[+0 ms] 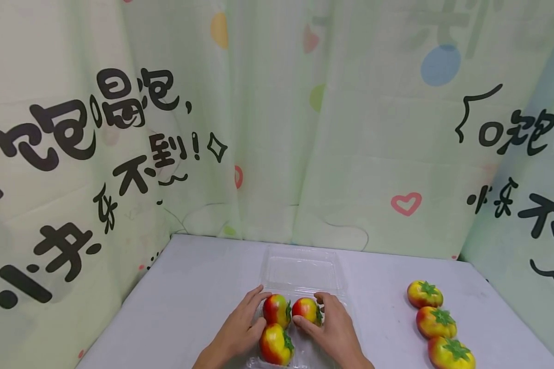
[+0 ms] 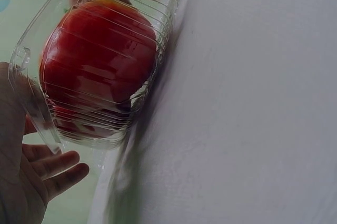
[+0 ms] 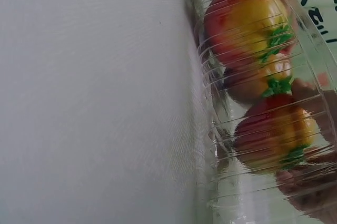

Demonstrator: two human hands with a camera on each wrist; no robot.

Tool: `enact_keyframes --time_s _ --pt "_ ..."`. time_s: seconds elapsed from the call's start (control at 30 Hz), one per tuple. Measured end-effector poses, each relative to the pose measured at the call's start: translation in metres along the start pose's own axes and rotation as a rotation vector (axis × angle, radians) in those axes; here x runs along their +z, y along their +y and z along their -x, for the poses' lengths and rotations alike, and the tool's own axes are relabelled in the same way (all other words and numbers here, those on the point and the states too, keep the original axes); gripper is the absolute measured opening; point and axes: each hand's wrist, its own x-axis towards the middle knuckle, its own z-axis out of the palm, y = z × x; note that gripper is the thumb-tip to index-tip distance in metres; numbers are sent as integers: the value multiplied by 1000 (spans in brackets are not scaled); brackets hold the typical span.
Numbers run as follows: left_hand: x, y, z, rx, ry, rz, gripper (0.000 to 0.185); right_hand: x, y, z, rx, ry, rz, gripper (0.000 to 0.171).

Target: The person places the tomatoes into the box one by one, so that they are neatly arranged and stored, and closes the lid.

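Note:
A clear plastic clamshell box (image 1: 302,353) lies with its lid (image 1: 300,269) folded back, away from me. Three red-and-yellow persimmons with green leafy tops are inside: one at upper left (image 1: 276,309), one at lower left (image 1: 276,344), one at right (image 1: 306,309). My left hand (image 1: 240,328) reaches over the left rim, index finger and thumb about the upper-left persimmon. Its other fingers (image 2: 66,179) spread loosely outside the wall in the left wrist view. My right hand (image 1: 334,328) holds the right persimmon between thumb and fingers, also seen through the ribbed wall in the right wrist view.
Three more persimmons, a far one (image 1: 424,294), a middle one (image 1: 436,322) and a near one (image 1: 451,352), line the right side of the white table (image 1: 194,287). A printed curtain (image 1: 268,128) hangs around the table's back and sides.

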Motion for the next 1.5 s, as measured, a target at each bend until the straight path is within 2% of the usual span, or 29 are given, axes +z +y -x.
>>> enact_keyframes --time_s 0.3,0.53,0.8,1.03,1.5 --pt "0 1 -2 -24 -14 14 46 -9 1 5 -7 1 -30 71" --pt "0 0 -1 -44 -24 23 47 -18 4 13 -72 61 -12 60" --pt "0 1 -1 -31 -13 19 47 -28 12 18 4 58 7 55" --pt "2 1 0 -33 -3 21 47 -38 21 24 -3 99 11 49" --pt "1 2 1 -60 -16 27 49 -51 38 34 28 140 64 49"
